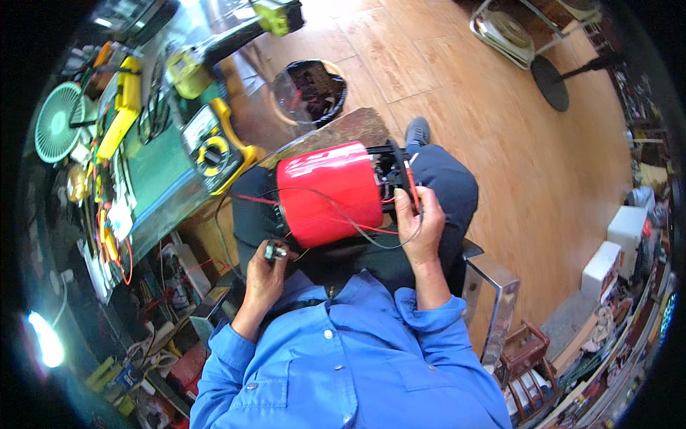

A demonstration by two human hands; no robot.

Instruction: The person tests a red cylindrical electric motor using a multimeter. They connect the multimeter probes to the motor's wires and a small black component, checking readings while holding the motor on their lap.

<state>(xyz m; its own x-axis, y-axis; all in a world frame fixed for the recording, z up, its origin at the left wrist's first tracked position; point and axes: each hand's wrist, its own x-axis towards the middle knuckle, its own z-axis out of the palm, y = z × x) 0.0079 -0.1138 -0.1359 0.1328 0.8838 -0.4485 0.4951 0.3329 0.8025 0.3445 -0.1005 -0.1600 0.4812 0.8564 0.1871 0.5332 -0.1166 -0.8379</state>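
A blue shirt (336,357) fills the lower centre. Mid-frame, the left hand (263,280), curled, holds a dark part (271,252); the right hand (424,225) pinches a probe (410,179) beside a red cylinder (329,189).

The left hand (267,274) was curled just below the left end of the red cylinder (330,196); the right hand (423,225), thumb extended, pinched beside its right end.

Lap (446,179) carries red cyl. (329,171), green-top table (161,189) (L) has yellow/blk multimeter (213,151) & fan (58,123).
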